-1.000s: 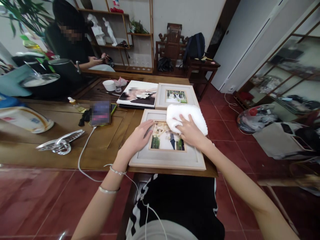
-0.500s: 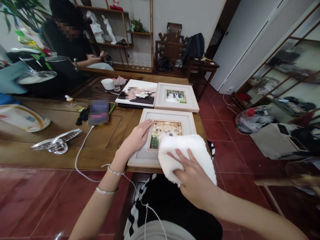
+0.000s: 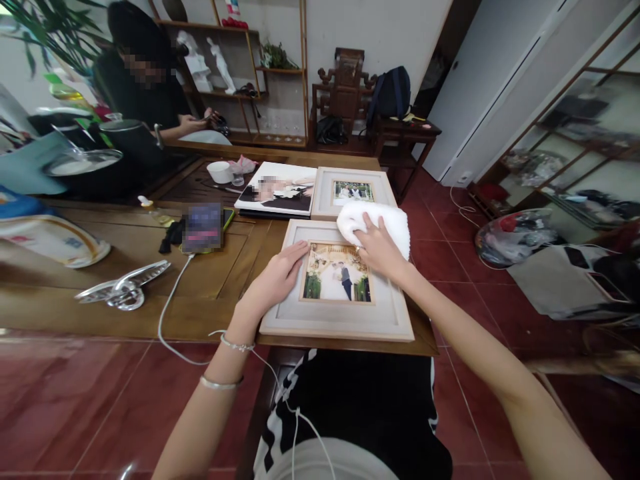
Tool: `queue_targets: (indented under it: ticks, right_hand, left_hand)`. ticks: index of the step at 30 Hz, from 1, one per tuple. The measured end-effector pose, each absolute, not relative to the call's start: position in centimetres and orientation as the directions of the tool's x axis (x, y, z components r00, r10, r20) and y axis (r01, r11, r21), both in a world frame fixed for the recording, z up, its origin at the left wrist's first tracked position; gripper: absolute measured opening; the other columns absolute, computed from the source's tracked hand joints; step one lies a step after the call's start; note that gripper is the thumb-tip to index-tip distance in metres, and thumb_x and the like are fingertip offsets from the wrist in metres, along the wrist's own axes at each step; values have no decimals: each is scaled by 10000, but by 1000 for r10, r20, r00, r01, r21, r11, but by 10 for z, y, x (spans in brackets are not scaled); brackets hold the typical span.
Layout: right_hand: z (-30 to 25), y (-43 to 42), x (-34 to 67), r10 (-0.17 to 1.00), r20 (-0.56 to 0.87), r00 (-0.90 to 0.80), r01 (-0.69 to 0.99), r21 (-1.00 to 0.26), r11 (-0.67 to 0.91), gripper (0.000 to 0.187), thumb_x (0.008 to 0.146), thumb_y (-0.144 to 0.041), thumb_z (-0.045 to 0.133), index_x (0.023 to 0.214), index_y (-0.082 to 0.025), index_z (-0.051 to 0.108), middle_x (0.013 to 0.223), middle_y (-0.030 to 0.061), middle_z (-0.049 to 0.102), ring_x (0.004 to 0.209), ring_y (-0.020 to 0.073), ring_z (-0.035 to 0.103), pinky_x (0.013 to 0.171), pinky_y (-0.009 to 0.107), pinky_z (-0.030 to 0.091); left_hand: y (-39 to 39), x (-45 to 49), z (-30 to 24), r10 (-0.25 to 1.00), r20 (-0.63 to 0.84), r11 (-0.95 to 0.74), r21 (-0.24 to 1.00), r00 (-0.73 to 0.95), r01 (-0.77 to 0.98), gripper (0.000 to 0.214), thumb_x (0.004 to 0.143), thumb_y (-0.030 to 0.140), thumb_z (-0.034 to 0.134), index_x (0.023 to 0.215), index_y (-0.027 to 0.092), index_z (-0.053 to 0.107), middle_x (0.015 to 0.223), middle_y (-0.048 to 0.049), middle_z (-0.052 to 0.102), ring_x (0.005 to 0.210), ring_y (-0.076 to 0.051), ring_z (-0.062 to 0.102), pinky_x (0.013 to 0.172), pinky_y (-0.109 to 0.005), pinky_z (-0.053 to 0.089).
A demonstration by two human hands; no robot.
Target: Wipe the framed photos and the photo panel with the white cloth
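Swept back from the near edge, the right hand [image 3: 380, 252] presses the white cloth [image 3: 389, 223], fingers loosely curled on it, onto the far right corner of the picture frame [image 3: 340, 321] on the table [image 3: 215, 280], while the left hand [image 3: 273, 283] lies flat and open, steadying it.

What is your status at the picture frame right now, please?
Left hand flat on near frame, left border. Right hand pressing white cloth on its top right corner. Second frame lies close behind the cloth.
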State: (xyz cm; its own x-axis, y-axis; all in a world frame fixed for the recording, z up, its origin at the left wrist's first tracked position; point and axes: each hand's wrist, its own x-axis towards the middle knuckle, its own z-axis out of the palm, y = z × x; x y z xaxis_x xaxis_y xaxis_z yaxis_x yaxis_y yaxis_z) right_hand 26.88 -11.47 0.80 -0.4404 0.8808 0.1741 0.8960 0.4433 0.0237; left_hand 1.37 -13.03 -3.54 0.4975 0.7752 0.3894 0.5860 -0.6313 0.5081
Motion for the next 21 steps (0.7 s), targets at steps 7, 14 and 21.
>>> queue_targets:
  ticks: [7, 14, 21]
  right_hand:
    - [15, -185, 250, 838, 1, -545, 838, 8, 545, 400, 808, -79, 460, 1174, -112, 619, 1463, 154, 432, 1392, 405, 249, 1089, 660, 189]
    - [51, -283, 236, 725, -246, -643, 765, -164, 623, 339, 801, -117, 527, 1112, -133, 661, 1490, 187, 369, 1374, 439, 277, 1061, 662, 291]
    - [29, -280, 226, 770, -147, -621, 781, -204, 590, 354, 823, -67, 466, 1106, -151, 661, 1542, 149, 278, 1417, 422, 141, 1093, 691, 189]
  left_hand:
    - [-128, 16, -39, 785, 423, -620, 517, 453, 591, 413, 940, 176, 350, 1276, 57, 559, 1335, -180, 570, 1266, -246, 522, 1100, -416, 394]
    - [-129, 16, -37, 777, 420, -629, 512, 469, 584, 409, 938, 161, 352, 1276, 60, 557, 1338, -183, 566, 1272, -249, 515, 1103, -429, 389]
    - [-130, 14, -36, 752, 418, -658, 506, 510, 557, 392, 953, 185, 355, 1252, 65, 579, 1343, -182, 563, 1280, -236, 509, 1107, -424, 383]
